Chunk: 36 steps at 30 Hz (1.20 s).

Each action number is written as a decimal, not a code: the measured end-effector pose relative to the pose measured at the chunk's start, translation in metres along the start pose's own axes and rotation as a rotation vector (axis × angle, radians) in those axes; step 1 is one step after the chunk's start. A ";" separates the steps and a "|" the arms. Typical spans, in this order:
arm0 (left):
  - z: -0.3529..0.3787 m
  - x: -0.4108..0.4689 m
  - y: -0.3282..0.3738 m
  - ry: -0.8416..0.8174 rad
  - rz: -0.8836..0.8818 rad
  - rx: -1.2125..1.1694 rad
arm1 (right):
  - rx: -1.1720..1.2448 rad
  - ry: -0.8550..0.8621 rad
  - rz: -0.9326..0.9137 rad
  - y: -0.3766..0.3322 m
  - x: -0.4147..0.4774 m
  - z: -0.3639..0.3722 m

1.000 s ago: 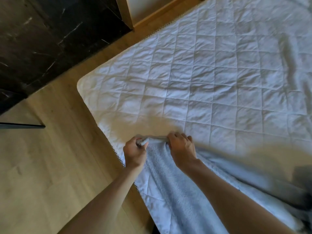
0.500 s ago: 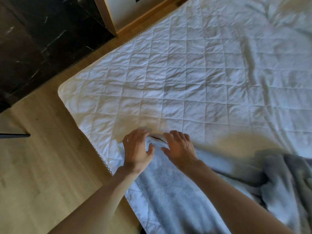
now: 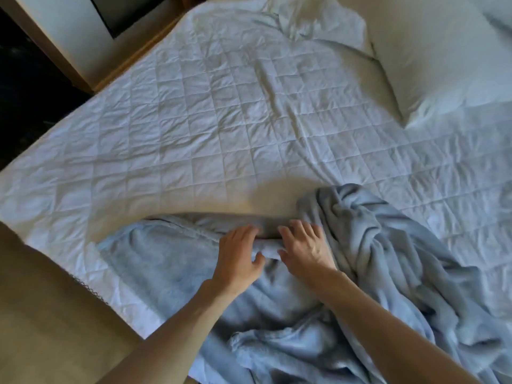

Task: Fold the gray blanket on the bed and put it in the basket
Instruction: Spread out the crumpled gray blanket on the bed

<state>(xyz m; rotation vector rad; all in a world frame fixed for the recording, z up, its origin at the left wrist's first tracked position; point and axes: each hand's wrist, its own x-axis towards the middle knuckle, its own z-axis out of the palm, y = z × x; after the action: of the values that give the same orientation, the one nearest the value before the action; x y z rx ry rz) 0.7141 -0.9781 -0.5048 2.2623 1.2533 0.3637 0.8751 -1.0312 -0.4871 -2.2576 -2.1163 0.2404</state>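
The bed [image 3: 194, 120], in its white quilted cover, is filling most of the view, and no basket is showing. The gray blanket [image 3: 374, 245] is lying across the bed's near edge toward 5 o'clock. It is lying fairly flat at 9 o'clock from the hands and heaping into deep folds at 3 o'clock. A pillow [image 3: 429, 65] is sitting toward 1 o'clock, well apart from it. The left hand [image 3: 238, 261] and right hand [image 3: 304, 250] are resting side by side on a raised fold at the blanket's far edge, fingers spread and fairly straight, pressing rather than pinching. The blanket is looking soft, limp and light, likely to slump wherever it is unsupported. I judge that pinching the stitched hem [image 3: 191, 230] at two well-separated spots would be giving the best control.
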 end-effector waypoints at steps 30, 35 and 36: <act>0.112 -0.017 0.247 -0.410 0.345 0.136 | 0.181 0.109 0.782 0.189 -0.251 -0.070; 0.131 -0.037 0.272 -0.453 0.428 0.099 | 0.148 0.106 0.976 0.215 -0.312 -0.064; 0.133 -0.040 0.273 -0.456 0.448 0.120 | 0.145 0.090 1.012 0.216 -0.320 -0.061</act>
<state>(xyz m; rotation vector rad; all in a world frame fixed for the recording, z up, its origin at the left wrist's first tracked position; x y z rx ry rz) 0.9470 -1.1723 -0.4600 2.5283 0.5491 -0.0787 1.0781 -1.3602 -0.4280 -2.9249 -0.7145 0.2806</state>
